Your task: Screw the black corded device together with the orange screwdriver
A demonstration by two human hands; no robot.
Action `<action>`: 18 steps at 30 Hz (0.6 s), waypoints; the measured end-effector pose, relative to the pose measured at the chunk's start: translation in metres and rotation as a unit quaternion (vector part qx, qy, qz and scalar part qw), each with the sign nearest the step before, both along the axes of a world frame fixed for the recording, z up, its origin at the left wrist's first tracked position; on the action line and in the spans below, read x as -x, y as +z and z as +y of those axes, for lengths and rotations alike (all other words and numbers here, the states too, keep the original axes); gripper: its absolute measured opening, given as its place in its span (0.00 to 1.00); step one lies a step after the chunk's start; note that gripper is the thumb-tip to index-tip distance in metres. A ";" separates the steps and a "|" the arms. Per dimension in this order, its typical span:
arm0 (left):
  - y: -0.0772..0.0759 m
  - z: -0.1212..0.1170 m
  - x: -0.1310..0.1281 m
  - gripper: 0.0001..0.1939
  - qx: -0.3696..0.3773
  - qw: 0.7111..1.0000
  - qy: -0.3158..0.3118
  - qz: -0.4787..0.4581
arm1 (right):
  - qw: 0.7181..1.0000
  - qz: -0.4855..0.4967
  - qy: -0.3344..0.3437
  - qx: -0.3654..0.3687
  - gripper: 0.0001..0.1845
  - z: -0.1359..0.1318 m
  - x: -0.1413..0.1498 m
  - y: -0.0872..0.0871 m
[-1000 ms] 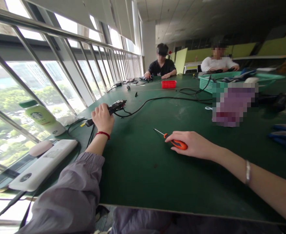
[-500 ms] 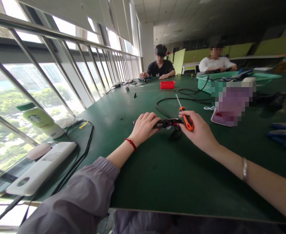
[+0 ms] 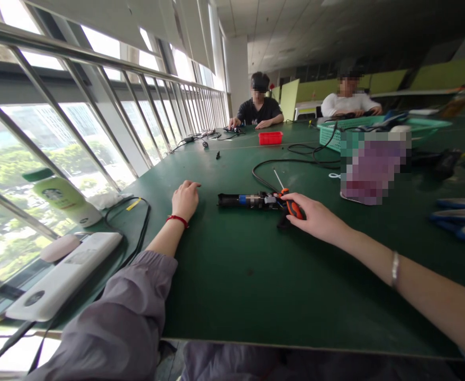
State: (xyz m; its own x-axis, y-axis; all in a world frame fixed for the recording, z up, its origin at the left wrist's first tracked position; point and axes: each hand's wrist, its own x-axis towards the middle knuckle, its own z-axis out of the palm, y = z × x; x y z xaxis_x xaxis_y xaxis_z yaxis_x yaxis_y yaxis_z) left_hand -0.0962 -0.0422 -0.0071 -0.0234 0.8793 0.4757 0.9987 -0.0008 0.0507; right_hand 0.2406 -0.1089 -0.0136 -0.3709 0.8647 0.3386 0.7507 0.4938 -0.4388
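Note:
A black corded tool [image 3: 248, 200] with a blue band lies on the green table [image 3: 236, 275], its cable looping back toward the far side. My right hand [image 3: 311, 217] is closed round an orange-handled screwdriver [image 3: 291, 205], its thin shaft pointing up and left beside the tool's right end. My left hand [image 3: 185, 199] rests on the table to the left of the tool, apart from it, fingers loosely curled and holding nothing.
A white power strip [image 3: 63, 275], a pink mouse [image 3: 60, 247] and a green-capped bottle [image 3: 65, 198] lie by the window rail at left. A red box [image 3: 270, 138], a green basket [image 3: 335, 135] and blue gloves [image 3: 460, 217] sit farther off. Two people work at the far end.
My left hand carried the black tool from the left to the table's middle, then let it go and drew back left. My right hand picked up the screwdriver and brought it to the tool.

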 end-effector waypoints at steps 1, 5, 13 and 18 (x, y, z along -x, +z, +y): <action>0.000 0.001 0.011 0.19 0.000 1.000 0.019 -0.011 | 1.000 -0.007 0.002 0.001 0.25 0.000 0.000 0.001; -0.004 0.005 0.033 0.20 0.033 0.999 0.031 -0.016 | 1.000 -0.027 -0.001 0.003 0.25 0.000 -0.001 0.001; -0.002 0.005 0.024 0.19 0.083 0.994 0.006 0.072 | 0.998 -0.061 0.006 0.013 0.27 -0.001 -0.002 0.002; 0.001 0.004 0.022 0.18 0.080 0.994 0.001 0.078 | 0.997 -0.081 0.006 0.016 0.28 -0.002 -0.002 0.005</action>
